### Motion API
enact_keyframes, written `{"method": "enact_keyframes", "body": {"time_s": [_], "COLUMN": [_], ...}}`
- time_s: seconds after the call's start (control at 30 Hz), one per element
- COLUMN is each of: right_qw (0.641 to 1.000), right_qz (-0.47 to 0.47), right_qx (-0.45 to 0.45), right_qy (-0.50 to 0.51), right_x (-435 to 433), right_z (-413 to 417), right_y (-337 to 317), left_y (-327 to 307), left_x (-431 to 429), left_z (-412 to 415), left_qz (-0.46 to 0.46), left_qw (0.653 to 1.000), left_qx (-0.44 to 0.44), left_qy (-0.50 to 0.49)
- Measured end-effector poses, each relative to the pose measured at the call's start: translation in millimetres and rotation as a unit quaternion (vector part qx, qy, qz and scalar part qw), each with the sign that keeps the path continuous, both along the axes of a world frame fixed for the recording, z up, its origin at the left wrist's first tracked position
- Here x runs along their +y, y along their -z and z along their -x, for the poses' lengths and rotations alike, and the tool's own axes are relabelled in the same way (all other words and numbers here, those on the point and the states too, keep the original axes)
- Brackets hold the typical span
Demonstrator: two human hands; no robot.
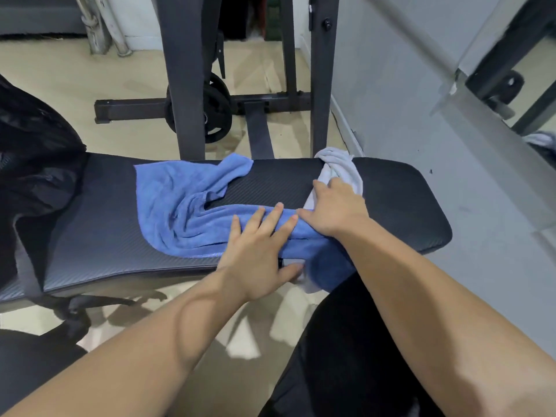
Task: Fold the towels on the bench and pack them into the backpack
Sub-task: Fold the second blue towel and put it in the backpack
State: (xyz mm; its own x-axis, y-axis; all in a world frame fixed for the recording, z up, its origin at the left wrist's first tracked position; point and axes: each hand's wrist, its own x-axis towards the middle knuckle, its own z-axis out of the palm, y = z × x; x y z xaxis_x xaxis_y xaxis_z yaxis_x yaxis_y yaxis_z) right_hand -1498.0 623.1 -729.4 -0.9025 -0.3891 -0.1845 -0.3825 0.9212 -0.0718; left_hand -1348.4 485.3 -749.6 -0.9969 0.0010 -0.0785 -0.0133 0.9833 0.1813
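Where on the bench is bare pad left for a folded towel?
Right end beyond the white towel; the strip between blue towel and backpack; a pocket between both towels. Left hand and right hand crowd the front edge.

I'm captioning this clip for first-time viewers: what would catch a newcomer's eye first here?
A crumpled blue towel sprawls across the middle of the black bench. Both hands lie flat on its near right end, the left hand beside the right hand, which also touches a pale grey towel. A weight plate sits behind.
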Motion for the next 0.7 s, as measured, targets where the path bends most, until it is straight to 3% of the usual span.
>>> {"method": "enact_keyframes", "body": {"time_s": [0.1,0.23,0.47,0.7], "right_qw": [0.993,0.983,0.989,0.994], "right_qz": [-0.011,-0.008,0.017,0.026], "right_qx": [-0.113,-0.182,-0.145,-0.026], "right_qy": [-0.006,0.001,0.026,0.105], "right_x": [13.1,25.6,54.6,96.5], "right_z": [3.0,10.9,34.3,53.1], "right_y": [-3.0,-5.1,8.2,19.3], "left_y": [10.2,10.5,13.3,11.6], "left_x": [-0.5,-9.5,-31.8,-76.0], "left_z": [8.8,7.6,-2.2,-35.0], "left_qz": [0.002,-0.007,0.024,0.080], "left_qw": [0.998,0.999,0.997,0.988], "left_qx": [-0.055,-0.017,0.046,0.058], "left_qy": [-0.019,-0.031,-0.054,-0.115]}}
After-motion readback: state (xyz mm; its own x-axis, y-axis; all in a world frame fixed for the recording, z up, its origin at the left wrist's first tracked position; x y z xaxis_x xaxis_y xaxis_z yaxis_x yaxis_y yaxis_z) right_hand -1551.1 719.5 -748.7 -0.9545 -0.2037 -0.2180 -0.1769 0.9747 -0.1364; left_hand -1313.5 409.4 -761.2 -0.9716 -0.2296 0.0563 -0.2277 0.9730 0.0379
